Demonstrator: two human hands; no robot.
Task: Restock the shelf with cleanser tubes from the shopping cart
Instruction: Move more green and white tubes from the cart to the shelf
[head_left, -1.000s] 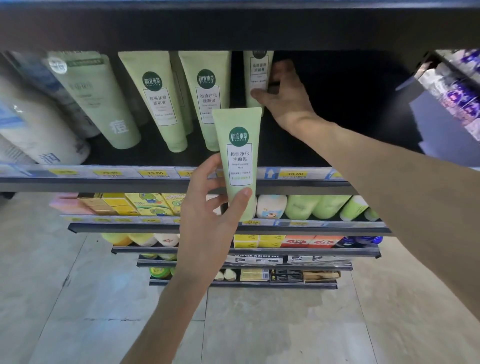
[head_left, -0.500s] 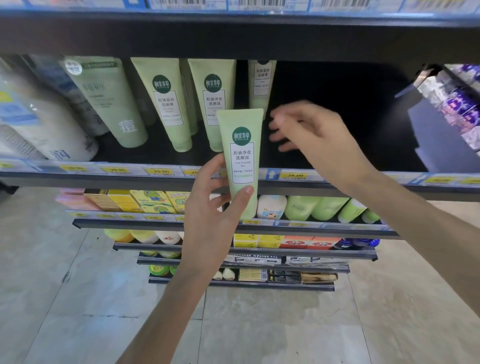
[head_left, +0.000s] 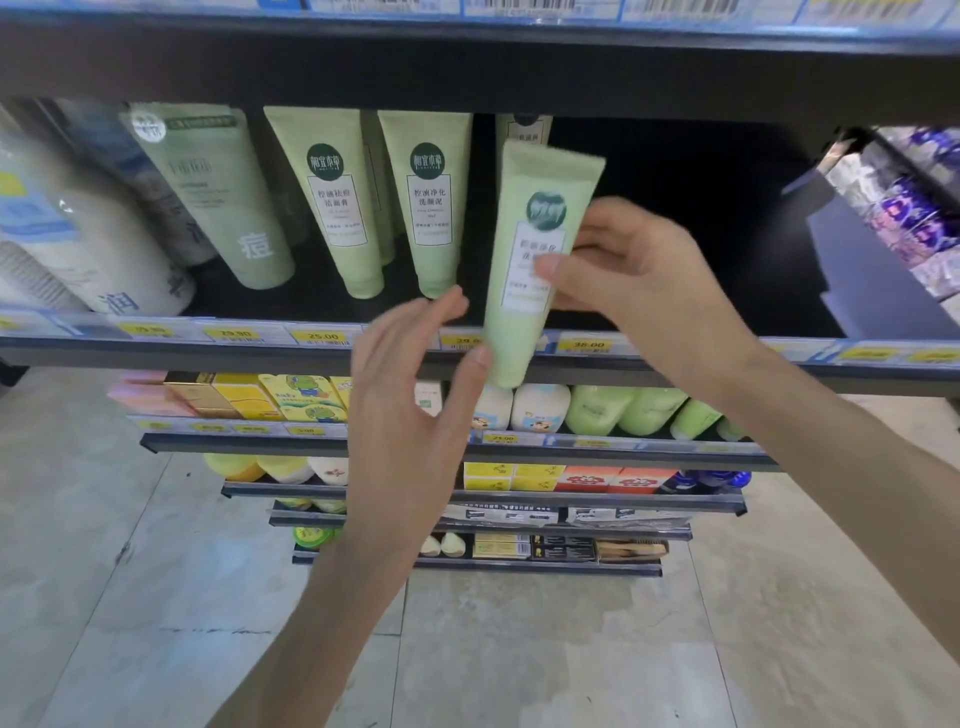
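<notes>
Since a moment ago, the pale green cleanser tube (head_left: 530, 260) has passed from the left hand (head_left: 410, 410) to the right hand (head_left: 639, 280), which now pinches it at mid-length, thumb across its label. That left hand, at about seven o'clock from the tube, is spread loosely, thumb tip just beside the tube's cap end. Held cap-down and tilted toward one o'clock, the tube sits in front of the shelf edge (head_left: 208, 348). At ten o'clock, two matching tubes (head_left: 431, 202) stand on the shelf.
</notes>
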